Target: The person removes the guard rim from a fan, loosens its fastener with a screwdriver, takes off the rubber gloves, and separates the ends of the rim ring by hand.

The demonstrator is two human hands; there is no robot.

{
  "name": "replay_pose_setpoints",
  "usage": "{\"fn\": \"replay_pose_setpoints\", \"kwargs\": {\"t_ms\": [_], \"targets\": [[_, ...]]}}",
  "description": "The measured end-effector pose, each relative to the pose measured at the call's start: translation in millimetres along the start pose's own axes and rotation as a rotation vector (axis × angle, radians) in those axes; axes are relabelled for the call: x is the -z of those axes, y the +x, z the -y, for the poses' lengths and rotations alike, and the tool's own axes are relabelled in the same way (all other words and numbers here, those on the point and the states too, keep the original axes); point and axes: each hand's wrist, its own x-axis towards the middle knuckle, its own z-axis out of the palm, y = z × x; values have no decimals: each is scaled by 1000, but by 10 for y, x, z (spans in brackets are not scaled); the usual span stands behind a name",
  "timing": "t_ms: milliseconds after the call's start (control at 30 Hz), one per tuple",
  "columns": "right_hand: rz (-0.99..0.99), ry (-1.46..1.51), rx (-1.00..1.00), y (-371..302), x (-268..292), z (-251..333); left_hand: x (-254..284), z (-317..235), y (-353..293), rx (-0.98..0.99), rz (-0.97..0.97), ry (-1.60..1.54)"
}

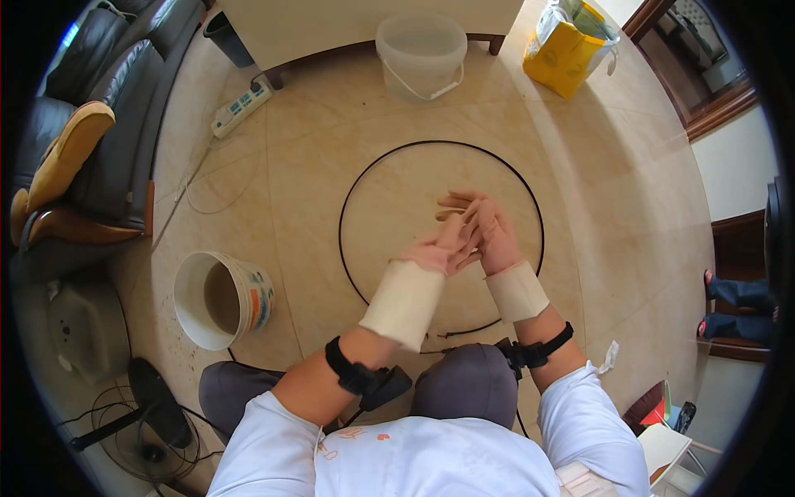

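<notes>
My left hand point(442, 243) and my right hand point(498, 238) meet above the floor, both in pinkish gloves. A cream cuff point(406, 303) wraps the left wrist and another cream cuff point(517, 291) the right one. The left fingers close against the right glove by its fingers and palm, partly hidden where they overlap. Fingers of my right hand stretch out to the left, spread apart. Below the hands, a thin black cable point(340, 224) lies in a large loop on the tiles, its loose ends close to my knees.
A white bucket point(184, 302) stands at left, and a clear bucket point(421, 79) by the cabinet point(364, 21). Near them are a power strip point(242, 109) and a yellow bag point(565, 58). A dark sofa point(124, 91) lines the left; another person's legs point(741, 306) show at right.
</notes>
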Motion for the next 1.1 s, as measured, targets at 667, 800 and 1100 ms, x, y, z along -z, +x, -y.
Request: {"fn": "replay_pose_setpoints", "kwargs": {"t_ms": [667,800,1100], "targets": [[130,-180,-71,55,-7,-98,-159,-350,-200,16,-261,1026],[65,-878,303,46,171,-228,-407,-278,142,71,-40,1989],[28,-932,301,202,578,-300,-653,-240,96,-72,92,2001]]}}
